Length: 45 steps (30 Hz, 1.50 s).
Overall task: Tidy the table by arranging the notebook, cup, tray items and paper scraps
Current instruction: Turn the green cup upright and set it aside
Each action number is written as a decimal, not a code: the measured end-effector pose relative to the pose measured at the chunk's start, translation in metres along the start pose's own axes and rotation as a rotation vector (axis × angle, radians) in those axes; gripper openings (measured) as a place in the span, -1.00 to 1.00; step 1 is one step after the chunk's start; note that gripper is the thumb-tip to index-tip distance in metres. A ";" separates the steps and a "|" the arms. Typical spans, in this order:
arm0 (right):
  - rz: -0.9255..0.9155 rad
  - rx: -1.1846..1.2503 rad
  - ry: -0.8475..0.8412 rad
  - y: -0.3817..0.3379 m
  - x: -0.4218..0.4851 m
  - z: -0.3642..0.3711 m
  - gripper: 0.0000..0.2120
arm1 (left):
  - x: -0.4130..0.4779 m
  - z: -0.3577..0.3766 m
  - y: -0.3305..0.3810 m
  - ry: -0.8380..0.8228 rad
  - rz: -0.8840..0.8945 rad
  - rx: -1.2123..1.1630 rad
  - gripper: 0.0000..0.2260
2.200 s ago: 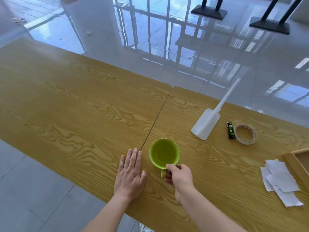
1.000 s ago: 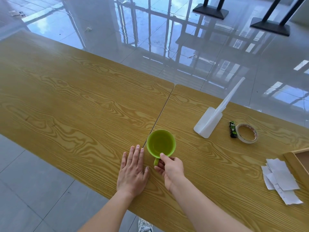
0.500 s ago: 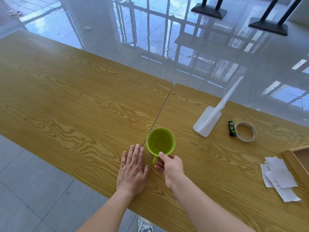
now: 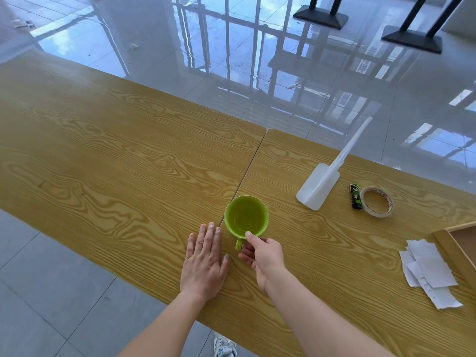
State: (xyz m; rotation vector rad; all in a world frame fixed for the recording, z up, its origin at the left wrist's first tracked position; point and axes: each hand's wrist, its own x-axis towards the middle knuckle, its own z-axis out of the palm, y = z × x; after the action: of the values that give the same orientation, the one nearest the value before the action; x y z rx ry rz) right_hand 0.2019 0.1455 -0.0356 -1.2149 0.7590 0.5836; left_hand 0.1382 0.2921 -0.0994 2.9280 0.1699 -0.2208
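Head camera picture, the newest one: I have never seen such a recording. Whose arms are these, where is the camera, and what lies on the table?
There is no machine here. A person wears a camera on the head, so you look forward and down at their own two arms. The left hand lies flat on the wooden table, fingers straight, holding nothing. The right hand pinches the handle of a green cup, which stands upright and looks empty. Farther to the right lie a white plastic stand, a small green-and-black item, a tape roll and a pile of paper scraps. At the picture's edge is the corner of a wooden tray.
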 end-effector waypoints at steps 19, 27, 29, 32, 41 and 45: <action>-0.515 -1.061 0.086 -0.033 -0.025 -0.078 -0.68 | -0.032 -0.074 0.051 0.207 0.088 -0.124 -0.49; -0.491 -1.093 0.158 -0.056 -0.040 -0.141 -0.69 | -0.026 -0.088 0.111 0.208 0.216 -0.135 -0.49; -0.485 -1.079 0.180 -0.063 -0.045 -0.157 -0.69 | -0.025 -0.085 0.127 0.187 0.247 -0.139 -0.49; -0.478 -1.058 0.211 -0.072 -0.050 -0.181 -0.70 | -0.022 -0.081 0.151 0.162 0.295 -0.128 -0.48; -0.481 -1.048 0.316 -0.093 -0.061 -0.257 -0.70 | -0.013 -0.066 0.225 0.078 0.392 -0.080 -0.45; -0.465 -1.014 0.362 -0.096 -0.064 -0.297 -0.68 | -0.015 -0.060 0.254 0.055 0.410 -0.085 -0.45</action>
State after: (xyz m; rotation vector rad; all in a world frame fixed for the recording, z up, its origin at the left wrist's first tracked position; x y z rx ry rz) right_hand 0.1748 -0.1665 0.0241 -2.4022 0.4214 0.3474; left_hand 0.1641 0.0555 0.0094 2.8046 -0.3994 -0.0671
